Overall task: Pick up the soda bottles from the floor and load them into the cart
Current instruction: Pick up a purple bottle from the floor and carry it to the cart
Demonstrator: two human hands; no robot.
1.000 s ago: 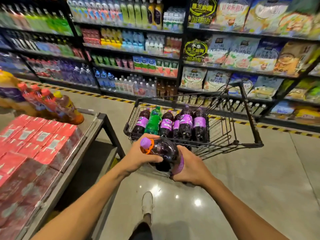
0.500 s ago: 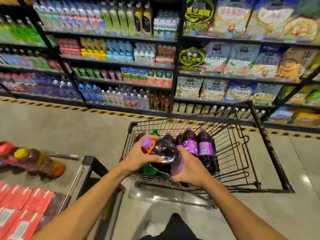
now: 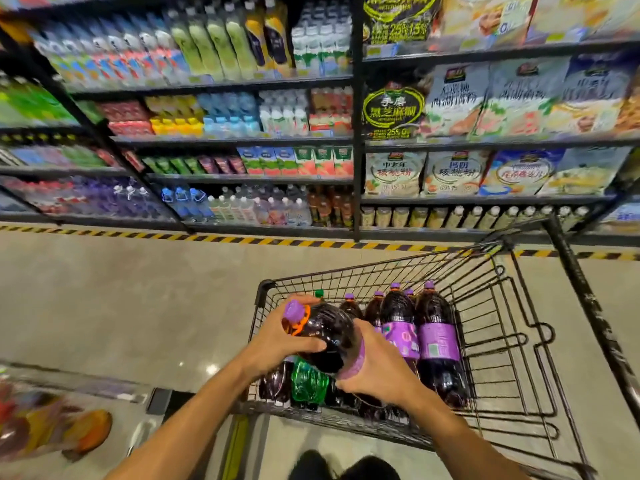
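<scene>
while both hands grip it, l hand (image 3: 277, 337) & r hand (image 3: 377, 368) fingers wrapped round, purple-cap bottle (image 3: 329, 336) hangs tilted over cart (image 3: 485, 341).

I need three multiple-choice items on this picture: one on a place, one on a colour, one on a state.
1. The held purple-capped soda bottle is: A over the cart; B on the floor; C on a shelf.
2. The odd bottle in the cart is: A orange; B green; C blue.
3. The held bottle is gripped by: A left hand and right hand; B left hand only; C neither.
Key: 1 A, the cart lies beneath it; 2 B, green body and cap show; 3 A, both hands wrap it.
</scene>
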